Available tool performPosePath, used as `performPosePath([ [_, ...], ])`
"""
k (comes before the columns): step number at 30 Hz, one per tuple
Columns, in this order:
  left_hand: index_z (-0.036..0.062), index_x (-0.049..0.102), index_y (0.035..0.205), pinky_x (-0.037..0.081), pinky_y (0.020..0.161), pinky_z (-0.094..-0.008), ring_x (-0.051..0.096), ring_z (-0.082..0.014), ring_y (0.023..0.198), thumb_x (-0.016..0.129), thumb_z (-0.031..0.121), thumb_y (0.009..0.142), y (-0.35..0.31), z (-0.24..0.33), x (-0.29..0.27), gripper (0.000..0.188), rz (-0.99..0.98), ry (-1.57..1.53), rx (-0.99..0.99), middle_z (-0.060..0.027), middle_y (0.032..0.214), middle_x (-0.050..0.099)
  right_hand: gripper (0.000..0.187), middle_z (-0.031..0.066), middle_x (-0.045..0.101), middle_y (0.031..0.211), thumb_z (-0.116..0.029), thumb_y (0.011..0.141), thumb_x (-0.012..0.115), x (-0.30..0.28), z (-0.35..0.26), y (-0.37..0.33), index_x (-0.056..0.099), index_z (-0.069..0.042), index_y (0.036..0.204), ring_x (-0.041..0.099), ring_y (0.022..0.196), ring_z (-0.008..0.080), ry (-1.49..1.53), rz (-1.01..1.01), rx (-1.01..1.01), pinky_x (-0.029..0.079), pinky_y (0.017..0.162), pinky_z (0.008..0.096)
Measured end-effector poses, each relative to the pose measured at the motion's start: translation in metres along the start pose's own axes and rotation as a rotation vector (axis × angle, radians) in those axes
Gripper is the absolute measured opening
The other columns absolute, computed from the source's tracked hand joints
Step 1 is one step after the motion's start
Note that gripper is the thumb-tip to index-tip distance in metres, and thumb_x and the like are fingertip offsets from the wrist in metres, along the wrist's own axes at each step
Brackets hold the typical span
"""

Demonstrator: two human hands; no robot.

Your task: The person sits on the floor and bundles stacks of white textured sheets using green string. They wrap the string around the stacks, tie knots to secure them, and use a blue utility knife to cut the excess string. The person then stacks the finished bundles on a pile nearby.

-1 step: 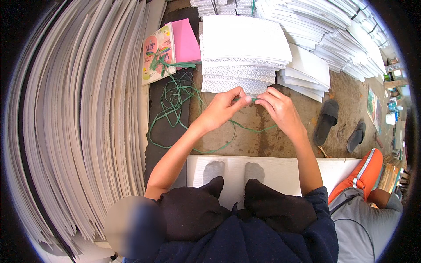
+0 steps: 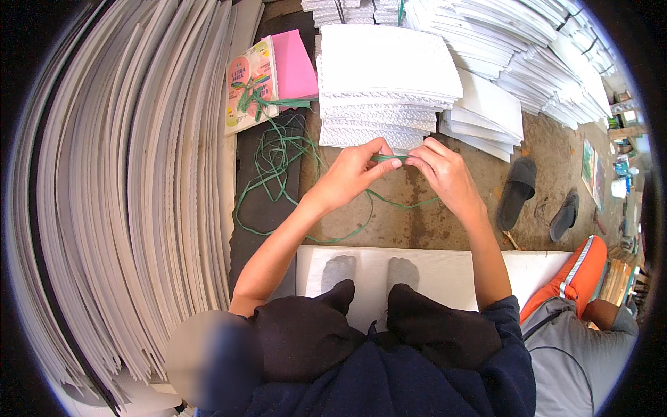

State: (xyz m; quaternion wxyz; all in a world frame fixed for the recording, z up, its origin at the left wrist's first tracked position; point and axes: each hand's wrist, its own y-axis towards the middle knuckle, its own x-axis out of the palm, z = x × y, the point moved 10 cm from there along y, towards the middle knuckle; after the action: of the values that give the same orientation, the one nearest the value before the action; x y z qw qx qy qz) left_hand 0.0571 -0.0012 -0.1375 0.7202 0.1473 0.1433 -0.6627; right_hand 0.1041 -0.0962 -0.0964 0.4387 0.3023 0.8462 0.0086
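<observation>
Between my fingertips a short length of green plastic twine (image 2: 390, 158) is stretched, just in front of the near edge of a stack of white sheets (image 2: 389, 62). My left hand (image 2: 358, 170) is closed, pinching the twine between thumb and fingers. Close to its right, my right hand (image 2: 441, 170) pinches the same twine. A loose end trails beneath the right hand and curves left to a tangled heap of green twine (image 2: 281, 156). More of it lies over a printed carton piece (image 2: 244, 104) beside a pink sheet (image 2: 293, 62).
Tall piles of grey-white sheets (image 2: 139, 174) fill the left side. More white stacks (image 2: 507, 42) stand at the back right. Black slippers (image 2: 517, 191) lie on the floor at right. A white board (image 2: 448, 267) is under my feet. Another person in orange (image 2: 566, 274) sits at lower right.
My left thumb and fingers have shifted slightly on the twine, and more green shows between my hands. The rest stays in place.
</observation>
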Motion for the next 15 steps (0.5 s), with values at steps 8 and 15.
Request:
performPosePath([
  [8, 0.0051, 0.058, 0.079, 0.031, 0.047, -0.0209, 0.037, -0.0047, 0.052, 0.052, 0.025, 0.088, 0.000, -0.011, -0.007, 0.022, 0.085, -0.307, -0.039, 0.0046, 0.061, 0.047, 0.026, 0.0065, 0.052, 0.084, -0.016, 0.071, 0.065, -0.026, -0.029, -0.002, 0.055, -0.005, 0.092, 0.056, 0.072, 0.0226, -0.277, 0.328, -0.143, 0.045, 0.062, 0.0331],
  [15, 0.0096, 0.057, 0.075, 0.019, 0.044, -0.0192, 0.025, -0.0006, 0.049, 0.052, 0.030, 0.087, -0.008, -0.024, 0.011, 0.025, -0.082, -0.582, -0.313, 0.0100, 0.056, 0.033, 0.015, 0.0046, 0.049, 0.072, -0.012, 0.070, 0.064, -0.003, -0.027, -0.006, 0.053, -0.006, 0.077, 0.053, 0.063, 0.0194, -0.389, 0.211, -0.256, 0.042, 0.054, 0.0296],
])
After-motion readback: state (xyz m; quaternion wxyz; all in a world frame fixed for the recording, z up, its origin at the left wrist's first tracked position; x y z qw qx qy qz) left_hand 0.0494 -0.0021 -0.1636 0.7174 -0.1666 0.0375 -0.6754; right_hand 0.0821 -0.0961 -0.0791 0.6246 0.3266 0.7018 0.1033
